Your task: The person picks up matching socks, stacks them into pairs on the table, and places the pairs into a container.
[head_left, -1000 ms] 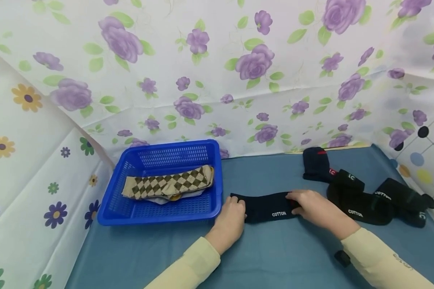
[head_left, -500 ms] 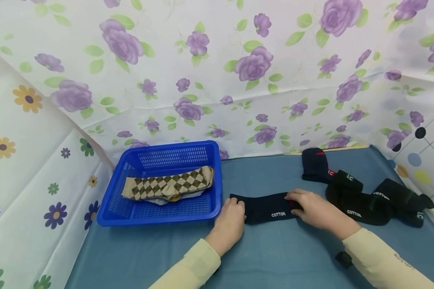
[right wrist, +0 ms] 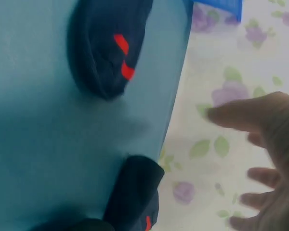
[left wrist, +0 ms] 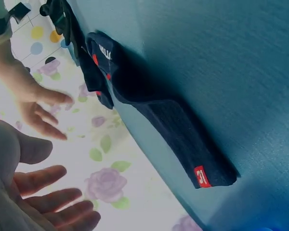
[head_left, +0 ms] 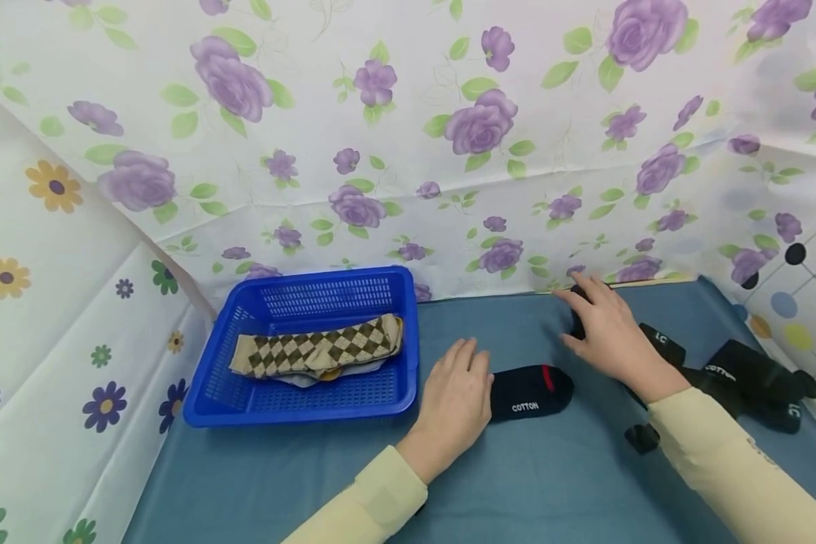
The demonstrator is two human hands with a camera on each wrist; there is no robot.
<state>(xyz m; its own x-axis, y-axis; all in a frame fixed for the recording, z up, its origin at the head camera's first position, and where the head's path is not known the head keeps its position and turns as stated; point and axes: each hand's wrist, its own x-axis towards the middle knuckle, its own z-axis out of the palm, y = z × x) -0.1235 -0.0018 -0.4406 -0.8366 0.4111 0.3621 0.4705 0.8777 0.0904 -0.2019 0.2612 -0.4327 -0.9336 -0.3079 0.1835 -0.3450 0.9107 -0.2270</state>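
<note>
A navy sock point(head_left: 527, 404) with COTTON lettering and a red stripe lies flat on the blue cloth. My left hand point(head_left: 454, 393) hovers over its cuff end, fingers extended and holding nothing. In the left wrist view the sock point(left wrist: 168, 122) shows full length, with a red tag near the cuff. Another navy sock point(right wrist: 135, 187), folded over, lies at the back right. Above it my right hand point(head_left: 608, 329) is spread, hiding most of that sock in the head view. The right wrist view shows the right fingers point(right wrist: 260, 113) apart from both socks.
To the left stands a blue plastic basket point(head_left: 299, 414) with argyle socks point(head_left: 316, 347) and paler ones beneath. Several black socks point(head_left: 748, 370) lie heaped at the right. A floral sheet point(head_left: 381, 166) rises behind the blue cloth point(head_left: 517, 483).
Both hands have let go of the navy sock, which stays flat. My right hand has moved up and right to the other navy sock; the left has lifted slightly and shifted right.
</note>
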